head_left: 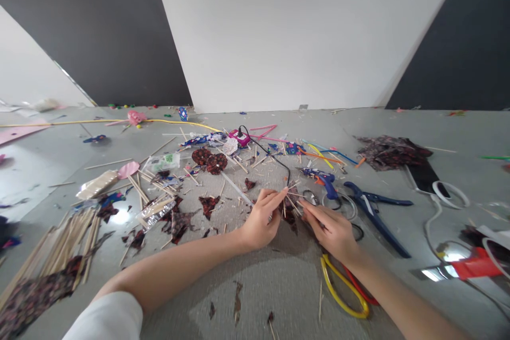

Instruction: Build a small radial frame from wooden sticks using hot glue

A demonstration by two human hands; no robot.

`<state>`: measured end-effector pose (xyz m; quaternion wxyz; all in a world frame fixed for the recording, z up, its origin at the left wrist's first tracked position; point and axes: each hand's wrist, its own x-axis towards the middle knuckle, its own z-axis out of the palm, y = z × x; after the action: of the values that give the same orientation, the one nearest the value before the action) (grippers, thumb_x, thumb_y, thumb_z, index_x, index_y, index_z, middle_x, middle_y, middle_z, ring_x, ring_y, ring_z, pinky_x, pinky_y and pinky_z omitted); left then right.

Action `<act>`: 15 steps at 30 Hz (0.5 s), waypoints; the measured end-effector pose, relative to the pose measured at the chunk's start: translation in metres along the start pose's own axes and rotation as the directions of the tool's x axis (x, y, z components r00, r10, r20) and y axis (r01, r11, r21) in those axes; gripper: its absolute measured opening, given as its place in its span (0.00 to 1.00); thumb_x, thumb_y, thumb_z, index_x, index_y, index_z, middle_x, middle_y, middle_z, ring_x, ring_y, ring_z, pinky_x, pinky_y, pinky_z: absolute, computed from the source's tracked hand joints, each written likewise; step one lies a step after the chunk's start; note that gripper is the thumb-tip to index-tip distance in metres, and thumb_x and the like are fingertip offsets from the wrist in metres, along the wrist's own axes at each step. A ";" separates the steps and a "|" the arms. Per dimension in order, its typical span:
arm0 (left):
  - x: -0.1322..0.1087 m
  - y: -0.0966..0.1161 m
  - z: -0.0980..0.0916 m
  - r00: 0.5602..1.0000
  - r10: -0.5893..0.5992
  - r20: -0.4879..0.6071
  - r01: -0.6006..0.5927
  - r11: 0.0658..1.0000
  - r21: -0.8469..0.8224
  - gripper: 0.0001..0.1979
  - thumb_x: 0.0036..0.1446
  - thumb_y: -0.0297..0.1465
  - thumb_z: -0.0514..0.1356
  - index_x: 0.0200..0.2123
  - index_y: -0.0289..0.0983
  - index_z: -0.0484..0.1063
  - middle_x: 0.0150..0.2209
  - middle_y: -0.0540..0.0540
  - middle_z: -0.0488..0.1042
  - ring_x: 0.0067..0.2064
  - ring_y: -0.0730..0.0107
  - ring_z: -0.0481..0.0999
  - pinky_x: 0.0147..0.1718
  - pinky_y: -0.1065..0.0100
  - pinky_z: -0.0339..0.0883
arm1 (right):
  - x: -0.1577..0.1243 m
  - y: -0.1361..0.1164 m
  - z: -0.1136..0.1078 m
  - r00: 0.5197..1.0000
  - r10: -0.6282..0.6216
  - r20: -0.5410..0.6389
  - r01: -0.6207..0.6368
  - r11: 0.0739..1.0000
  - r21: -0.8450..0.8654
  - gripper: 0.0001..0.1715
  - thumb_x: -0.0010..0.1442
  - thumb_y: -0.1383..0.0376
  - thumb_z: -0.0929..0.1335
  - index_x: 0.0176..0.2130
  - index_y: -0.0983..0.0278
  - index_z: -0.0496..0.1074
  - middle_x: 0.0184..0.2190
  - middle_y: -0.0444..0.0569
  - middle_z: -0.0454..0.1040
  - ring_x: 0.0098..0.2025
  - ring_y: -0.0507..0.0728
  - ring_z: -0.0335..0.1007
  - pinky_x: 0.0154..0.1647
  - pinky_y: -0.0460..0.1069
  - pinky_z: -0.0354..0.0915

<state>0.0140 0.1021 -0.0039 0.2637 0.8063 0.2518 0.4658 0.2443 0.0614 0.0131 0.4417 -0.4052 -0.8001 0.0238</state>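
Observation:
In the middle of the floor, my left hand (263, 219) is closed in a pinch, its fingertips at one end of a thin wooden stick (295, 194). My right hand (331, 229) pinches at the stick's other end, fingers pressed together. Below the fingertips, more short sticks and a dark floral fabric scrap (292, 220) are partly hidden by my hands. A blue glue gun (327, 185) lies just beyond my right hand. Under my right wrist are scissors with yellow and red handles (325, 276), their blades out of sight.
A blue hand cutter (376, 219) lies to the right, near crumpled floral fabric (392, 152). Two round fabric pieces (216, 163) lie beyond my left hand. Wooden sticks (66, 244) are heaped at left. A black cable (271, 155) runs from a pink power socket (239, 139).

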 end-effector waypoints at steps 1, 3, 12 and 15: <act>0.000 -0.001 0.000 1.000 0.006 -0.002 -0.006 1.000 -0.004 0.36 0.67 0.19 0.51 0.76 0.43 0.57 0.52 0.37 0.77 0.56 0.53 0.69 0.56 0.51 0.72 | 0.001 0.000 0.000 1.000 -0.008 -0.007 0.008 1.000 -0.008 0.26 0.71 0.72 0.67 0.64 0.56 0.75 0.41 0.48 0.86 0.34 0.56 0.83 0.41 0.50 0.80; 0.000 -0.001 0.001 1.000 0.012 -0.004 -0.012 1.000 -0.016 0.36 0.67 0.19 0.51 0.76 0.43 0.57 0.52 0.37 0.77 0.56 0.53 0.70 0.56 0.51 0.72 | 0.001 -0.001 0.000 1.000 -0.020 -0.018 0.020 1.000 -0.023 0.26 0.71 0.73 0.68 0.64 0.56 0.74 0.43 0.49 0.86 0.36 0.56 0.84 0.42 0.51 0.80; 0.000 0.002 -0.001 1.000 -0.003 -0.030 0.002 0.999 -0.042 0.35 0.67 0.19 0.50 0.75 0.41 0.58 0.48 0.38 0.77 0.54 0.55 0.70 0.54 0.54 0.72 | -0.003 0.002 0.004 0.992 0.125 -0.004 -0.125 0.991 -0.043 0.12 0.72 0.65 0.68 0.53 0.58 0.78 0.44 0.50 0.86 0.40 0.59 0.85 0.43 0.51 0.80; -0.001 0.000 0.000 0.998 -0.017 -0.063 0.014 0.999 -0.041 0.36 0.66 0.18 0.50 0.75 0.43 0.58 0.49 0.38 0.78 0.54 0.56 0.71 0.53 0.54 0.72 | -0.002 0.001 0.002 0.986 0.168 -0.007 -0.168 0.984 -0.054 0.11 0.73 0.62 0.68 0.52 0.58 0.77 0.44 0.50 0.86 0.40 0.59 0.85 0.44 0.51 0.80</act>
<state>0.0142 0.1016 -0.0043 0.2755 0.7836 0.2568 0.4940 0.2436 0.0612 0.0101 0.4280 -0.4831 -0.7628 0.0386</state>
